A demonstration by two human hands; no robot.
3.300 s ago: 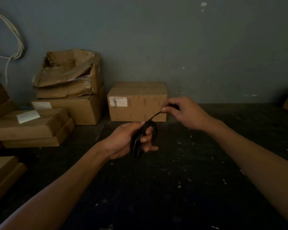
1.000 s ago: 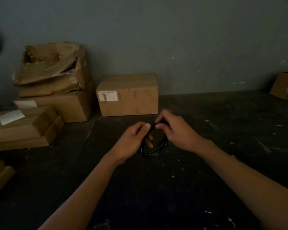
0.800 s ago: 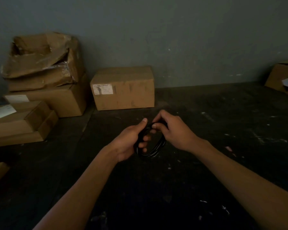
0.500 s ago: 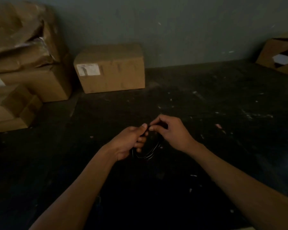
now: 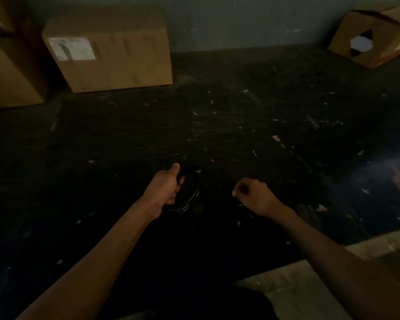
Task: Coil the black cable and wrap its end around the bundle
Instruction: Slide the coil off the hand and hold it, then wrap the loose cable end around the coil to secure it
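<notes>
The black cable (image 5: 189, 197) is a small coiled loop, hard to make out against the dark table top. My left hand (image 5: 164, 189) grips the loop's left side, thumb pointing up, low over the table. My right hand (image 5: 254, 196) hangs apart to the right of the coil, fingers curled into a loose fist with nothing visible in it. The wrapped end of the cable cannot be made out in the dim light.
A dark, paint-flecked table top (image 5: 240, 125) spreads ahead. A closed cardboard box (image 5: 111, 47) stands at the back, another box (image 5: 12, 70) at far left, and an open box (image 5: 374, 35) at back right. The table's pale front edge (image 5: 310, 273) shows at lower right.
My right hand has let go of the coil and moved off to the right. The left hand keeps the coil and has lowered toward the table. The view has tilted down.
</notes>
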